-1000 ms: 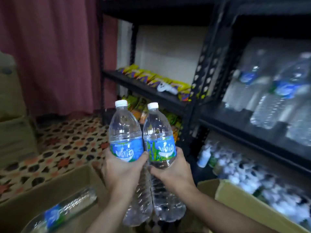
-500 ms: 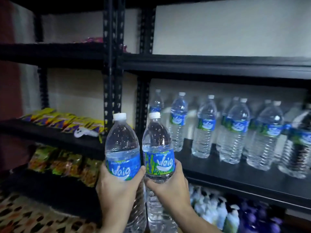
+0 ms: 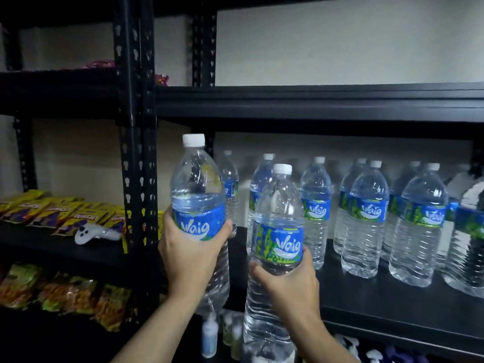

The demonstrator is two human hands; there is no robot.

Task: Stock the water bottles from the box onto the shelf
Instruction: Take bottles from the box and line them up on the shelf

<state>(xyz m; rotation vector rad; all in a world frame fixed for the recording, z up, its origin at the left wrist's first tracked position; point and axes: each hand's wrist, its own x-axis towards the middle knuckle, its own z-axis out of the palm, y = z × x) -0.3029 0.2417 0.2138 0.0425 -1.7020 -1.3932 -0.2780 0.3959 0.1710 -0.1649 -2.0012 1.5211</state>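
Bottle (image 3: 197, 195) upright, clamped at label in left hand (image 3: 188, 258), before post (image 3: 136, 153); second bottle (image 3: 277, 231) lower, clamped in right hand (image 3: 290, 284), in front of shelf (image 3: 366, 305), near stocked row (image 3: 365, 218).

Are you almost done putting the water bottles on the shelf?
Partly. A row of bottles already stands on the shelf. The left hand holds one bottle, the right hand another bottle, neither shelved yet. The box isn't in view, so what's left is unknown.
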